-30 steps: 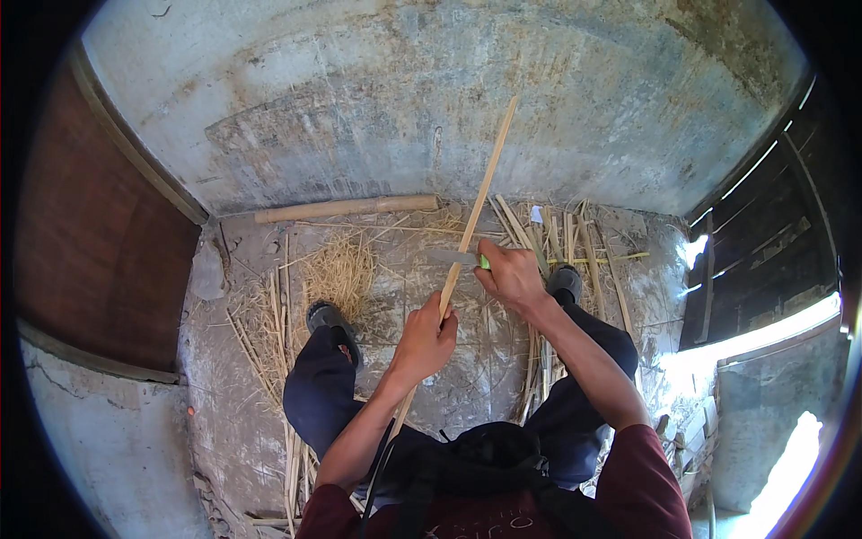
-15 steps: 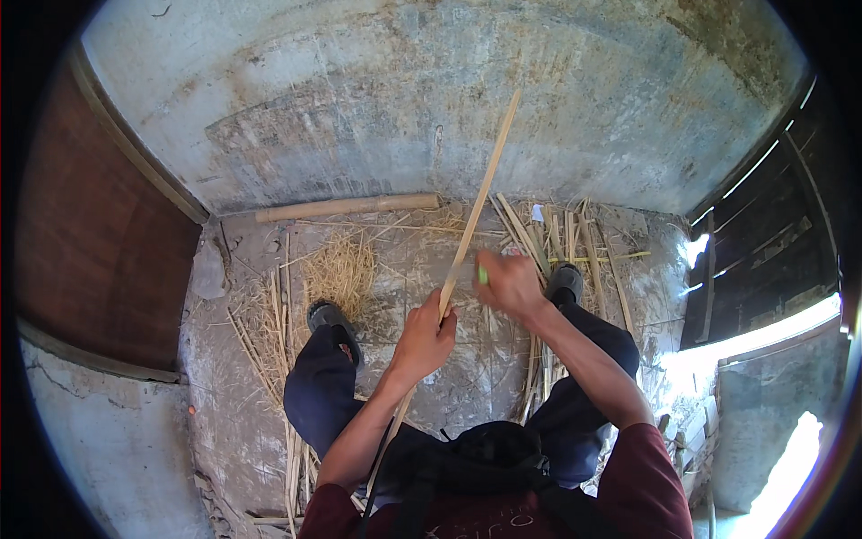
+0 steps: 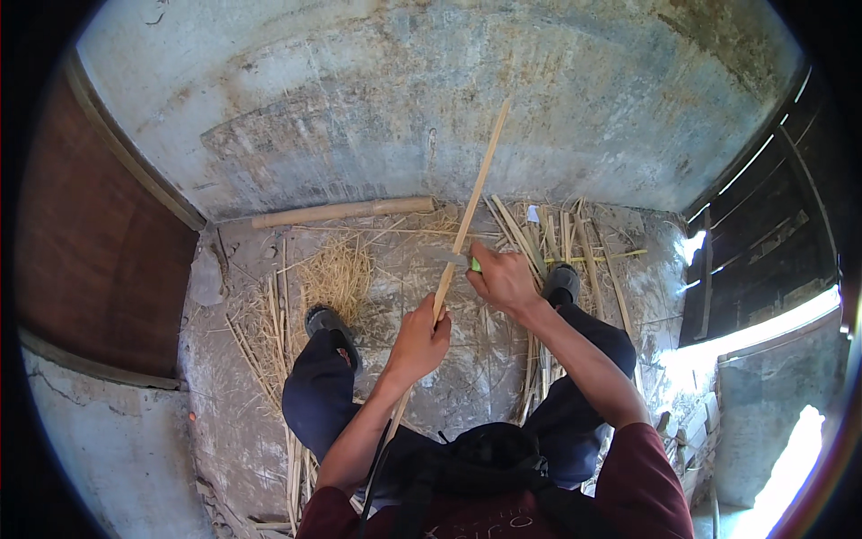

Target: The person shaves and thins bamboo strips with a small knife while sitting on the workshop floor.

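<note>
A long, thin bamboo strip (image 3: 481, 184) slants up and away in front of me, its far end before the wall. Wrapped round its lower part is my left hand (image 3: 419, 343); the tail end runs back beside my left forearm. My right hand (image 3: 505, 277) is closed on a knife (image 3: 446, 257) with a green handle. The knife's blade lies across the strip, just beyond my left hand. Its handle is mostly hidden by my fingers.
A bamboo pole (image 3: 346, 212) lies along the base of the wall. Pale shavings (image 3: 334, 278) are heaped by my left shoe (image 3: 330, 325). Cut strips (image 3: 588, 247) lie around my right shoe (image 3: 562, 280), and more strips (image 3: 280, 337) lie at the left. A slatted wooden panel (image 3: 763, 234) stands right.
The knife in my right hand now rests across the strip and shows more clearly; before, it was blurred. The strip's far end has shifted slightly left and down.
</note>
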{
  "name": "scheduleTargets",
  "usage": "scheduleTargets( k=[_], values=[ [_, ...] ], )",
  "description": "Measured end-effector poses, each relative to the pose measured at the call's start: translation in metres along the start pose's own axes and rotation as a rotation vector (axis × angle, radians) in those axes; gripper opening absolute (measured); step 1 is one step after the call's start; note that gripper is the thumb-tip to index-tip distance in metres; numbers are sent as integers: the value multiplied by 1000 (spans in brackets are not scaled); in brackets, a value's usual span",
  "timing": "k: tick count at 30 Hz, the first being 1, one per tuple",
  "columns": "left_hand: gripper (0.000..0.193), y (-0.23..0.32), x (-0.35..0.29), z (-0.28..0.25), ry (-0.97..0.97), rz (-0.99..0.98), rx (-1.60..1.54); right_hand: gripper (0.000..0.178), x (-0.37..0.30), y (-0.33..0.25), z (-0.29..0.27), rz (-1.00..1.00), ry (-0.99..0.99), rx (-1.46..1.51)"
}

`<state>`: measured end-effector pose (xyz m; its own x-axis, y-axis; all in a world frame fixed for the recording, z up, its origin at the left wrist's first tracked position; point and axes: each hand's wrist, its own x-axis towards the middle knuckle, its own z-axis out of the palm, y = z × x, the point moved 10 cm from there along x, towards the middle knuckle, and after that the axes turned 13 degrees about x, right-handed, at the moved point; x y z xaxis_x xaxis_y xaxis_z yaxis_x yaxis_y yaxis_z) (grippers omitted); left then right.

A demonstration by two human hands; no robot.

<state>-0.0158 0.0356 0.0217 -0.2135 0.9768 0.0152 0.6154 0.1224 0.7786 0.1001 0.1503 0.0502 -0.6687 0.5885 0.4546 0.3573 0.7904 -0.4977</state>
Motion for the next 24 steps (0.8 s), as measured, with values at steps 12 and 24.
scheduleTargets(
  k=[12, 24],
  values=[
    [15, 2, -3, 6, 4, 40, -11, 26, -2, -5, -6, -92, -2, 3],
    [13, 5, -10, 10, -20, 77, 67, 27, 4, 10, -18, -62, 64, -21]
  ],
)
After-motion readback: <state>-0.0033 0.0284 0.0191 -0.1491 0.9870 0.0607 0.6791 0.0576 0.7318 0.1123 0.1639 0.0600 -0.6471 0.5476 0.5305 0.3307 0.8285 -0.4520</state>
